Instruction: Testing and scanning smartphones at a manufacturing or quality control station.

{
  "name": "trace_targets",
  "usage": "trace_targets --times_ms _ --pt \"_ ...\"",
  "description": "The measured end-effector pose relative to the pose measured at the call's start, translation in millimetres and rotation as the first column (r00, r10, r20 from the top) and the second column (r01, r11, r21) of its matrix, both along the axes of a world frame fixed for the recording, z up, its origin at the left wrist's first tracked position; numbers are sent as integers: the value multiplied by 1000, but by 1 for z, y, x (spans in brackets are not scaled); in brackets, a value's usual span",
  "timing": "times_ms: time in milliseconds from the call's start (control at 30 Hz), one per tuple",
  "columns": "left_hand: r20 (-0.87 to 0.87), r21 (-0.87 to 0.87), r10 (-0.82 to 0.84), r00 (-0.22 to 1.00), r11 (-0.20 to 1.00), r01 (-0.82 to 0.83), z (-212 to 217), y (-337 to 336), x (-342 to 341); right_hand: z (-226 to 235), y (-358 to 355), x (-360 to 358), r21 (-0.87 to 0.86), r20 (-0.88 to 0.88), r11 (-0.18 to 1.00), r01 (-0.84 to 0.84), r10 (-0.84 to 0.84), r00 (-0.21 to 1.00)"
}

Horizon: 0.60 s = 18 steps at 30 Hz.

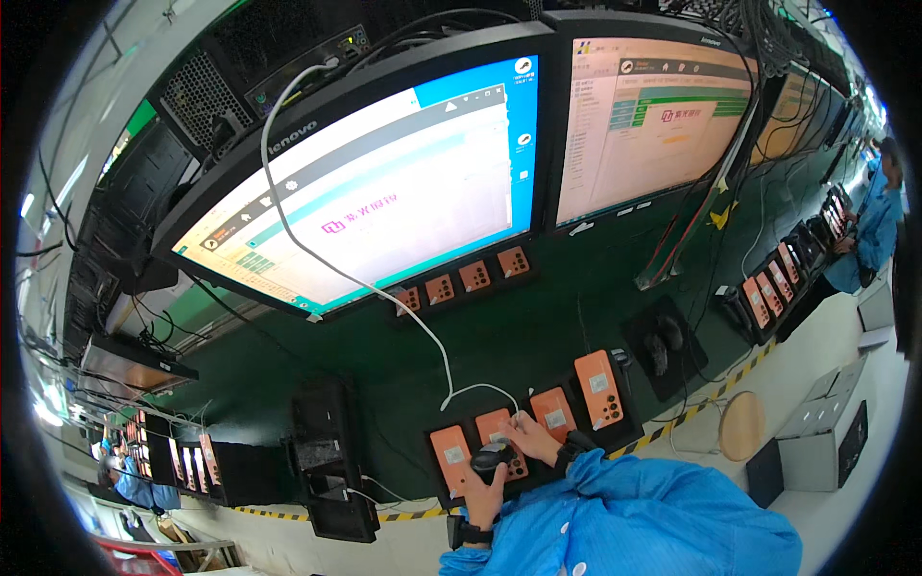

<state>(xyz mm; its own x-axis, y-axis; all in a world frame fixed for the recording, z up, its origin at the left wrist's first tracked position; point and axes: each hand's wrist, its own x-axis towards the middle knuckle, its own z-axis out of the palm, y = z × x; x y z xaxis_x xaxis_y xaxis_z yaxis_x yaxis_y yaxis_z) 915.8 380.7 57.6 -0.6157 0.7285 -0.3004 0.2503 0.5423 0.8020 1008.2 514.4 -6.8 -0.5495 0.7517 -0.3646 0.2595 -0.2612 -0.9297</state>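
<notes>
My left hand point(483, 493) is wrapped around a black handheld scanner point(492, 457), held over the lower part of an orange phone point(493, 422). My right hand point(531, 438) pinches the end of a white cable point(487, 387) at that phone's upper edge. Whether the plug sits in the phone is hidden by the fingers. The phone lies in a black tray point(630, 428) among several others with white labels. One orange phone point(448, 451) is to its left; another point(554, 413) and a further one point(599, 382) lie to its right.
Two monitors point(384, 182) point(653, 125) stand at the back of the green bench point(365, 370). More orange phones point(474, 276) lie below the left one. A black fixture point(327, 451) is at left, a black mat point(687, 370) at right. A co-worker point(874, 226) stands far right.
</notes>
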Motion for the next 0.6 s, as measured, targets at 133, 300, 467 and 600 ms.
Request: trace_targets --times_ms 133,300,467,600 --pt "-21 130 61 998 990 -57 9 1 -10 18 1 -3 -3 -4 1000 -5 5 1000" --pt "-171 195 315 934 940 -281 -26 -10 -94 35 0 -16 35 -14 998 57 -56 998" --pt "-263 -3 393 881 913 -408 -69 -6 -163 -13 -1 -26 328 191 940 98 -167 967" --pt "-284 -136 345 895 909 -394 -129 -6 -191 -24 -16 -32 575 122 813 90 -193 974"
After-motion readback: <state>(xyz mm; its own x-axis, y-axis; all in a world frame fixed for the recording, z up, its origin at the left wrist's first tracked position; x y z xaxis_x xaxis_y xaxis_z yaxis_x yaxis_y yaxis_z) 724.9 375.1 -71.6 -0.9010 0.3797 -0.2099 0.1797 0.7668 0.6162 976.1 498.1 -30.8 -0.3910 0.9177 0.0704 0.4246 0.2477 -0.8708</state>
